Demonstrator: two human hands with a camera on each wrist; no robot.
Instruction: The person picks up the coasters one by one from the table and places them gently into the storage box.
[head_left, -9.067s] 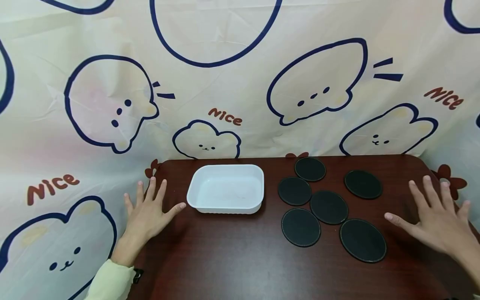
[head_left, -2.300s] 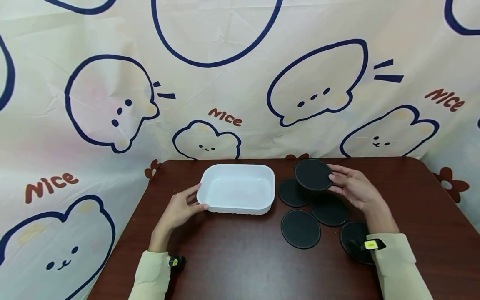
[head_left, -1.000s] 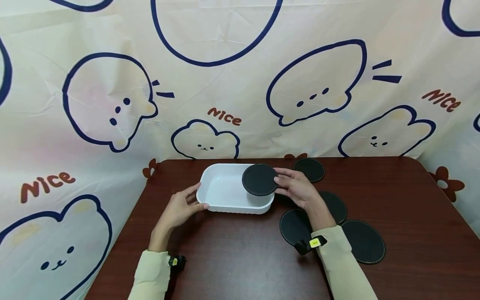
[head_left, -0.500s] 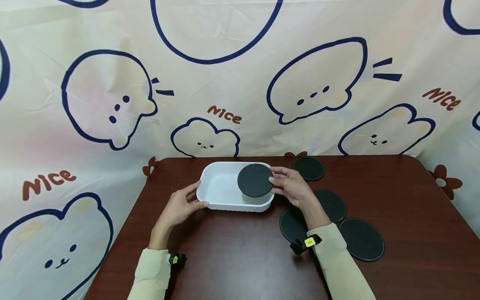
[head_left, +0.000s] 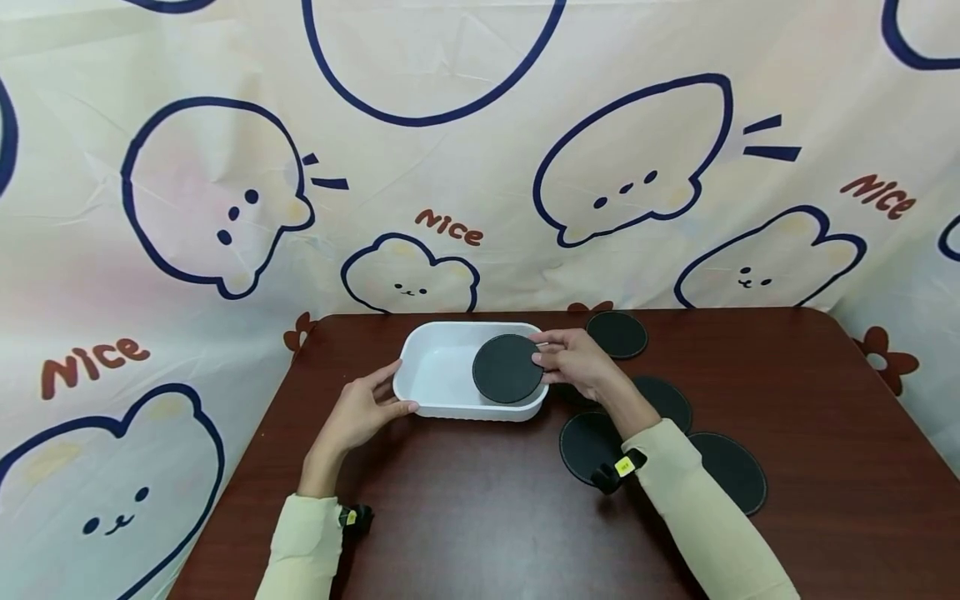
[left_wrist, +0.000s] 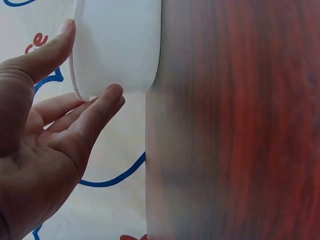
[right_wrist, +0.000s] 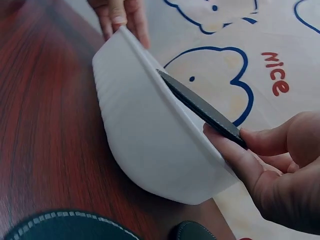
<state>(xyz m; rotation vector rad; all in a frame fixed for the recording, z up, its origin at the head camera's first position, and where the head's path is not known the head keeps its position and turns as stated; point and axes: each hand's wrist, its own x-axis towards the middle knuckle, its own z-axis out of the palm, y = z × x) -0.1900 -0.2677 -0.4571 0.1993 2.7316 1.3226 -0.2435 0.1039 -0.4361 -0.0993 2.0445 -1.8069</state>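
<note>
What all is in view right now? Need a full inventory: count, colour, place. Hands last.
Rectangular plastic-looking tray with rounded corners: 1, white, near the table's far edge
Held round flat disc with stitched edge: 1, black, over the tray's right half
Loose round flat discs: 5, black, on the table to the right of the tray, one mostly hidden behind the right hand
Smooth wood-look table: 1, dark reddish brown, under everything
Printed cloth backdrop: white with navy animal outlines and red-brown "Nice" lettering, behind the table
Wrist devices: 2, black with yellow labels, one per wrist
Sleeves: 2, pale yellow-green, one per arm
Left hand: 1, bare, gripping the tray's left end
Right hand: 1, bare, pinching the held disc
</note>
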